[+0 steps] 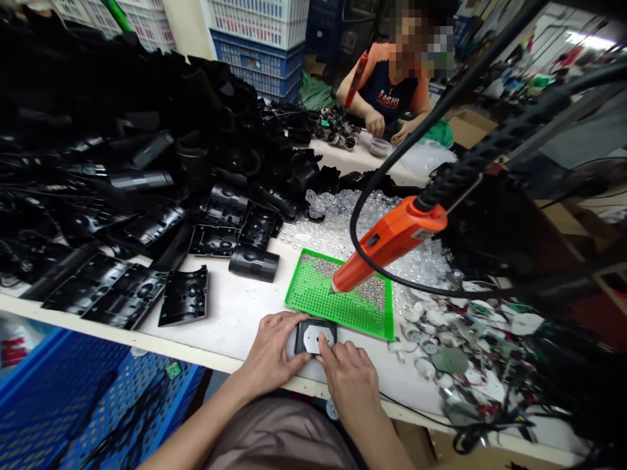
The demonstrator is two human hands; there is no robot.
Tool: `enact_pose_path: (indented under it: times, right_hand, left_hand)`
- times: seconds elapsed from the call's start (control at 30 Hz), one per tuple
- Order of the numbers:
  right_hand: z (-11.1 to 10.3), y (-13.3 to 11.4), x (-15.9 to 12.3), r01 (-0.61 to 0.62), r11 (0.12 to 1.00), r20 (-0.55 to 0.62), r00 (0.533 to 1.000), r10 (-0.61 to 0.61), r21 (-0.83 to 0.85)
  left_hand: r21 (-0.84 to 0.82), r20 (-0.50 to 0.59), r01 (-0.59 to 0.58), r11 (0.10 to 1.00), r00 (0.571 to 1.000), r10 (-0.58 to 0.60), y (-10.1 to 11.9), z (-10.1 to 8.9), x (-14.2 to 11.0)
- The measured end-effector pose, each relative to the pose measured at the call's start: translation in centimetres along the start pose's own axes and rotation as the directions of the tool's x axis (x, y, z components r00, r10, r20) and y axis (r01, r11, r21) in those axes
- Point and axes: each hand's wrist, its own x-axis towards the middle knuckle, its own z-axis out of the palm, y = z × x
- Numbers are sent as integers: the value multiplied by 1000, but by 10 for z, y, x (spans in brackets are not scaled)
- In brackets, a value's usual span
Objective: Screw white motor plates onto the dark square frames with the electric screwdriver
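Observation:
A small black plastic housing with a white piece in it (314, 335) lies on the white table near its front edge. My left hand (272, 349) curls round the housing's left side and holds it. My right hand (349, 375) is bent over its right side, with a fingertip pressed on the white piece. Just behind the housing sits a green perforated tray (343, 307) scattered with tiny screws. An orange electric screwdriver (386, 241) hangs from a black cable with its tip over the tray, and no hand touches it.
A big heap of black plastic shells (127, 196) fills the table's left. Small clear parts (343, 222) lie behind the tray, wired white parts (455, 346) to the right. A blue crate (73, 405) stands below left. Another person (392, 85) works at the far end.

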Motion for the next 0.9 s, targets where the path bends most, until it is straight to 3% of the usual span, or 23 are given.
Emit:
enact_pose_path:
  times: [0.1, 0.3, 0.53, 0.77, 0.9]
  right_hand:
    - [1, -3, -1, -11, 1000, 14, 1000, 11, 7]
    - [-1, -9, 2, -81, 997, 16, 997, 81, 6]
    - [-1, -14, 1, -140, 990, -20, 990, 140, 24]
    - [-8, -22, -25, -185, 979, -54, 980, 190, 81]
    - [-8, -19, -50, -259, 965, -154, 952, 263, 45]
  left_hand:
    - [-13, -6, 20, 1000, 1000, -20, 1, 1, 1]
    - [39, -203, 133, 990, 971, -122, 4, 23, 8]
    - [70, -238, 134, 988, 964, -114, -2, 29, 12]
    - [58, -254, 132, 990, 961, -113, -4, 29, 13]
    - [54, -270, 121, 991, 957, -103, -5, 30, 13]
